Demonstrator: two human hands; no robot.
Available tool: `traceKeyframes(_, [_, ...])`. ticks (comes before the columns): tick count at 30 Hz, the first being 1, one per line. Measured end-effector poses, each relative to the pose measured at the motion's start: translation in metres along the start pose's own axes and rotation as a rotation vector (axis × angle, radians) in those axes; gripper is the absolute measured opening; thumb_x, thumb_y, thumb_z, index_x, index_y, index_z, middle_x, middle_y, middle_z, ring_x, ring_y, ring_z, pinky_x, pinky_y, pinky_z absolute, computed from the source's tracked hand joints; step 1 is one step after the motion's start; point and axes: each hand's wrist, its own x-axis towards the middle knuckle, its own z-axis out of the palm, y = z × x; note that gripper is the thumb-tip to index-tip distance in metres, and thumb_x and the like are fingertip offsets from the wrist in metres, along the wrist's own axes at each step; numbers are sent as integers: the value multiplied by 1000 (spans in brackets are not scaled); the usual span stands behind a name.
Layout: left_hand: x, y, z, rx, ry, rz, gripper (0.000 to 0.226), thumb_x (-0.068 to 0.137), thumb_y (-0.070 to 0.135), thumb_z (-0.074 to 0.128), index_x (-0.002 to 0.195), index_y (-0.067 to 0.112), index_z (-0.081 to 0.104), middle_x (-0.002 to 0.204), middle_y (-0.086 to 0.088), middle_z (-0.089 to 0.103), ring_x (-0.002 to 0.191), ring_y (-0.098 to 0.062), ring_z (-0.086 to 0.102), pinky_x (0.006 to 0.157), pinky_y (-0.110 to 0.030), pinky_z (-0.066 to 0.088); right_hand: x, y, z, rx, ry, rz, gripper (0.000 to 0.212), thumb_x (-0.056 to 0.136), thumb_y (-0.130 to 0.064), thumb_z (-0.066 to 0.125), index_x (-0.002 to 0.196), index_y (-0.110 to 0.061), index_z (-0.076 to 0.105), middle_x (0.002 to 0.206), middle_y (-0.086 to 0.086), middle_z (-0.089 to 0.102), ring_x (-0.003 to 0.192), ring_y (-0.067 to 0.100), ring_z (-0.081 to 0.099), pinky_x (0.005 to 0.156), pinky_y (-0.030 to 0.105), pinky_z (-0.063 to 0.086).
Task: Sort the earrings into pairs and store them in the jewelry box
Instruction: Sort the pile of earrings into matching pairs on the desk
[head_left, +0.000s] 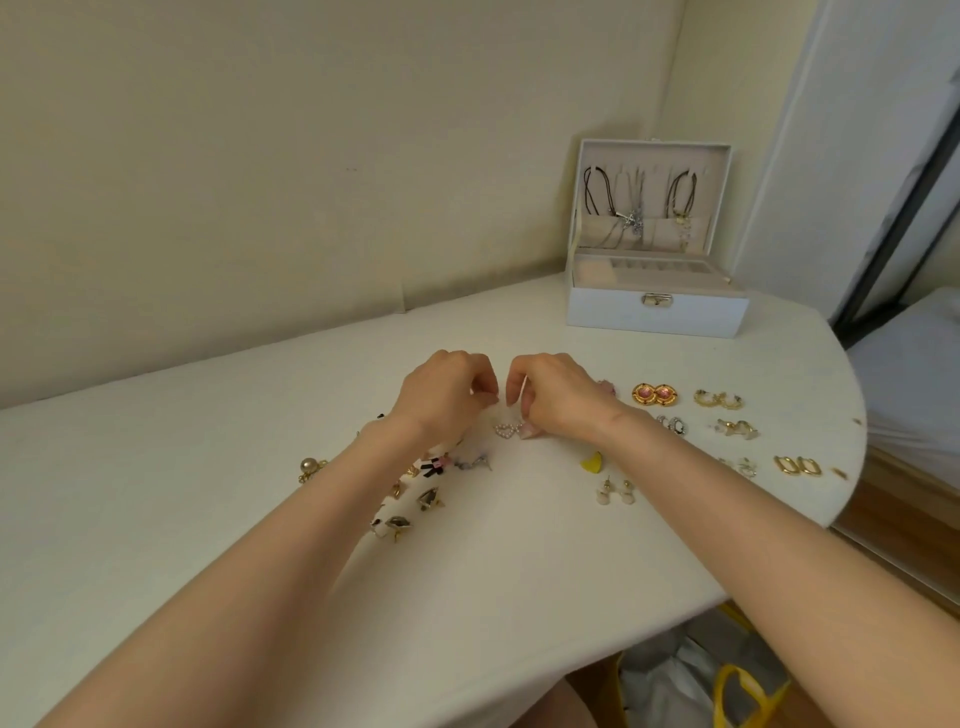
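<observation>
Over the white table (208, 467), both forearms reach forward, left hand (447, 395) and right hand (558, 400) nearly meeting, fingers curled. Right thumb touches the heart earrings (508, 430); any grip cannot be told. Open jewelry box (655, 312) stands far right.

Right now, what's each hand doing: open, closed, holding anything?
Left hand: fingers curled, fingertips together; cannot tell if it holds anything.
Right hand: fingers curled, pinches the pearl heart earrings at their edge.
</observation>
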Motion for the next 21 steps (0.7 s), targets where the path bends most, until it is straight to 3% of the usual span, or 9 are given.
traceKeyframes(2, [-1,-6,-4,5,88,-31,11,89,17,56,97,17,63,101,3,65,86,-14,50,73,-28,41,1,2,0,-21,13,-18,26,74,1,70,90,-19,65,95,0,66,97,16,59,50,20,26])
traceKeyframes(4, [-2,-13,-8,16,152,-71,13,90,13,54,97,18,63,101,2,64,93,-18,53,73,-29,40,4,3,-2,-4,47,-31,26,74,5,63,88,-16,68,88,1,64,94,18,60,54,21,36])
traceKeyframes(6, [-2,-19,-12,45,154,-124,14,89,11,53,96,17,63,101,0,64,97,-21,54,73,-31,41,8,2,-4,60,101,-64,20,73,3,68,85,-12,71,80,1,60,89,21,62,72,28,49])
traceKeyframes(8, [-3,-22,-15,79,98,-186,10,88,12,54,94,17,61,101,-1,64,98,-22,54,73,-31,42,13,-1,-3,123,141,-101,13,75,-3,71,86,-11,73,78,1,61,84,19,60,81,31,50])
traceKeyframes(10, [-6,-23,-18,86,20,-233,3,87,17,59,90,17,59,100,-2,65,96,-22,56,73,-32,43,18,-7,2,162,144,-139,11,80,-8,69,88,-13,74,85,3,67,81,14,57,80,27,48])
traceKeyframes(16, [-11,-19,-20,121,-145,-283,20,86,34,63,96,17,61,95,1,61,91,-20,56,67,-30,41,32,-20,24,133,66,-193,32,85,1,55,105,-18,71,99,3,65,87,16,58,77,24,45])
traceKeyframes(21, [-11,-13,-6,136,-143,-294,32,81,50,62,87,19,62,95,-2,67,92,-22,60,71,-30,43,40,-23,33,95,77,-140,32,78,8,57,95,-14,74,98,9,68,89,25,63,80,34,54])
